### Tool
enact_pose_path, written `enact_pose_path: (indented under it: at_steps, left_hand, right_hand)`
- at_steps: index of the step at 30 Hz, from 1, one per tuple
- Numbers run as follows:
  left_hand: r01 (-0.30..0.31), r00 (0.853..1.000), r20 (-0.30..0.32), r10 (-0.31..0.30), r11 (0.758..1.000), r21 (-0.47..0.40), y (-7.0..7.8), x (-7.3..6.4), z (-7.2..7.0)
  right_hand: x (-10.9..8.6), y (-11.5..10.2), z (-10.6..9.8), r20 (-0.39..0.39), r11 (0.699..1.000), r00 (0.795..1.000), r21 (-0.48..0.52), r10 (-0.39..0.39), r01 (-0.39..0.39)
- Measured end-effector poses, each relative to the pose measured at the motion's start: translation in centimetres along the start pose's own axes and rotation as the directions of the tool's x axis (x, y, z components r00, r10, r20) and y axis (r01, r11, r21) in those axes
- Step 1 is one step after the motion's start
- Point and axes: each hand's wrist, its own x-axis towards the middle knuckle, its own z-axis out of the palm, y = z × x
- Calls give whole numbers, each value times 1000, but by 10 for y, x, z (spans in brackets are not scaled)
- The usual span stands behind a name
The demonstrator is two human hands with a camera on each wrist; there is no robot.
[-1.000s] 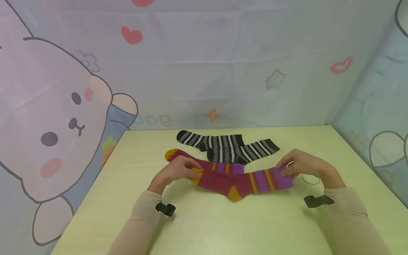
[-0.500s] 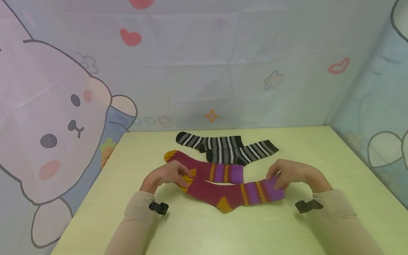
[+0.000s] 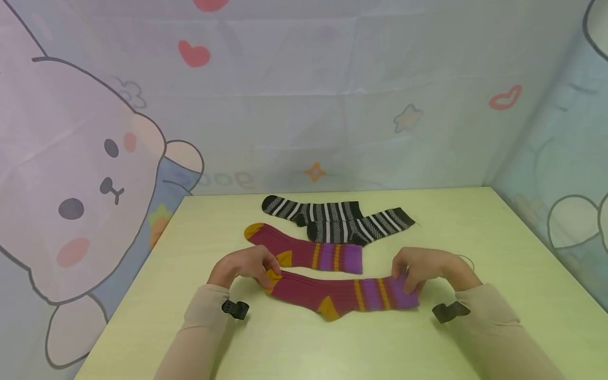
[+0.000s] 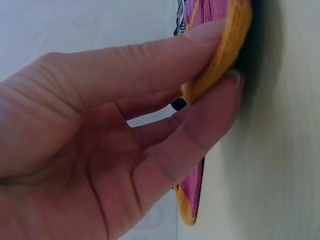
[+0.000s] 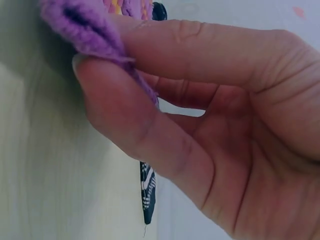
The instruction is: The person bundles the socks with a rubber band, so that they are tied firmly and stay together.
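A maroon sock (image 3: 309, 290) with yellow toe and heel and a purple striped cuff stretches between my two hands, low over the table. My left hand (image 3: 244, 265) pinches its yellow toe (image 4: 225, 55) between thumb and finger. At the other end my right hand (image 3: 423, 266) pinches the purple cuff (image 5: 85, 30). Just behind it a matching maroon sock (image 3: 299, 250) lies flat, toe to the left. Farther back lie two black-and-white striped socks, one (image 3: 328, 211) partly overlapped by the other (image 3: 370, 228).
The pale yellow table (image 3: 304, 348) ends at a cloth backdrop (image 3: 304, 105) printed with a cartoon bear and hearts. A thin loop (image 3: 467, 259) shows beside my right wrist. Dark straps with small cameras sit on both wrists.
Both hands have brought the maroon sock toward me and slightly left, lower over the table. More of the matching sock behind now shows. The striped socks stay put.
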Motion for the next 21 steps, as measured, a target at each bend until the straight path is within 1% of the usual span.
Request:
enact_pose_path:
  at_steps: [5, 9, 14, 17, 21]
  left_hand:
    - [14, 1000, -11, -14, 1000, 15, 2, 0, 2]
    - [37, 999, -26, -36, 999, 34, 3, 1, 2]
    - [45, 998, -37, -43, 997, 56, 4, 0, 2]
    - [54, 998, -43, -52, 997, 55, 4, 0, 3]
    - [82, 995, -54, -78, 994, 70, 5, 1, 4]
  right_hand:
    - [2, -2, 4, -14, 1000, 1000, -25, 18, -18]
    - [2, -4, 5, -11, 999, 1000, -31, 15, -16]
    - [2, -3, 5, -21, 998, 1000, -58, 12, -14]
    - [2, -3, 5, -22, 996, 1000, -90, 9, -11]
    - [2, -2, 4, -25, 986, 1000, -169, -10, 6]
